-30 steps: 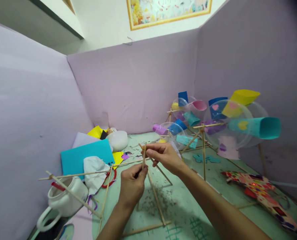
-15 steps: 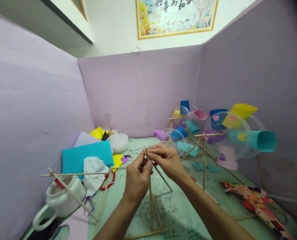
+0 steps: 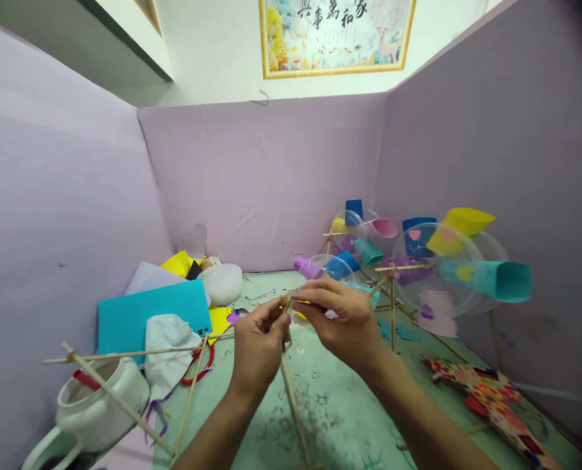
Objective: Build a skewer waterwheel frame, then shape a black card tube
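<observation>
My left hand [image 3: 260,349] is closed, pinching the top of a thin wooden stick frame. One wooden stick [image 3: 295,408] of it runs down from below that hand toward the bottom of the view. At the pinched tip shows a small yellowish joint [image 3: 285,303], maybe a wrapped band. My right hand [image 3: 342,320] meets it from the right, its thumb and fingers pinched together close to the joint. What lies between those fingertips is too small to make out. Left of my hands stands another stick frame [image 3: 193,391], its sticks joined at the corners.
A white mug [image 3: 102,405], crumpled tissue [image 3: 168,352], red-handled scissors [image 3: 207,372] and blue card [image 3: 148,313] lie left. At right stand wheels of clear discs with paper cups [image 3: 511,281] on stick stands. A patterned red object [image 3: 491,391] lies near right. Lilac partitions [image 3: 271,183] enclose the table.
The held stick frame has turned, so fewer of its sticks show below my hands. My right hand has drawn slightly right and its fingers have shifted. The whole view has swung slightly right.
</observation>
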`<action>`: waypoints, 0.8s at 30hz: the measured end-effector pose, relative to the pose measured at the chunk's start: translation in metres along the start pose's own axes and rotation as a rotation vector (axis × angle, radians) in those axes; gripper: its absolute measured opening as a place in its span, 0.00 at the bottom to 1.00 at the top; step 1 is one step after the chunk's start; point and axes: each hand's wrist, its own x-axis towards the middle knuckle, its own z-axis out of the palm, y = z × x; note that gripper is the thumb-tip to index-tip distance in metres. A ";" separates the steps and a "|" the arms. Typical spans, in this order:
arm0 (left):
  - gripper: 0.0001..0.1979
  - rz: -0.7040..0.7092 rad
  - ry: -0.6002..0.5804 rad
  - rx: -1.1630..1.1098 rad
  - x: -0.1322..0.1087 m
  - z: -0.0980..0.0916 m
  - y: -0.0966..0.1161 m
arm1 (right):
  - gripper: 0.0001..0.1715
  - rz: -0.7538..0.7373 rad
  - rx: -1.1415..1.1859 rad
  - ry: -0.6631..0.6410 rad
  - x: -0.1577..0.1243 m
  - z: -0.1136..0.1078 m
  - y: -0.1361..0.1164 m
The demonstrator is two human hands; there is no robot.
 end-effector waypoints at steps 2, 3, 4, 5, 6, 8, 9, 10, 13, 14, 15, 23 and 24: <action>0.12 -0.002 0.009 -0.007 -0.001 0.001 0.001 | 0.08 -0.028 -0.120 -0.025 -0.002 0.002 0.000; 0.12 -0.002 0.011 -0.013 -0.002 0.001 0.002 | 0.09 -0.036 -0.175 -0.032 -0.003 0.004 -0.001; 0.13 -0.004 0.011 -0.021 -0.003 0.001 0.003 | 0.09 -0.042 -0.221 -0.034 -0.004 0.005 -0.001; 0.13 -0.006 0.006 -0.028 -0.004 0.000 0.005 | 0.10 -0.050 -0.260 -0.031 -0.005 0.005 -0.003; 0.13 -0.004 -0.004 -0.035 -0.005 0.000 0.007 | 0.10 -0.061 -0.293 -0.023 -0.005 0.005 -0.005; 0.13 0.008 -0.027 -0.051 -0.007 0.000 0.011 | 0.09 -0.077 -0.341 0.002 -0.005 0.003 -0.011; 0.13 0.014 -0.039 -0.061 -0.008 0.000 0.013 | 0.09 -0.083 -0.363 0.014 -0.004 0.001 -0.015; 0.13 0.017 -0.052 -0.071 -0.008 0.000 0.015 | 0.08 -0.087 -0.389 0.022 -0.004 0.000 -0.018; 0.12 -0.001 -0.075 -0.105 -0.009 0.000 0.017 | 0.08 -0.079 -0.479 0.008 -0.003 -0.002 -0.024; 0.11 -0.016 -0.076 -0.113 -0.008 0.000 0.016 | 0.08 -0.074 -0.509 -0.008 -0.003 -0.001 -0.024; 0.11 -0.032 -0.073 -0.122 -0.008 0.000 0.016 | 0.07 -0.068 -0.536 -0.025 -0.004 0.001 -0.023; 0.09 -0.134 -0.013 -0.207 0.002 -0.003 0.009 | 0.09 -0.050 -0.523 -0.083 -0.009 0.021 -0.010; 0.10 -0.170 0.015 -0.226 0.004 -0.004 0.007 | 0.09 -0.039 -0.492 -0.103 -0.010 0.023 -0.010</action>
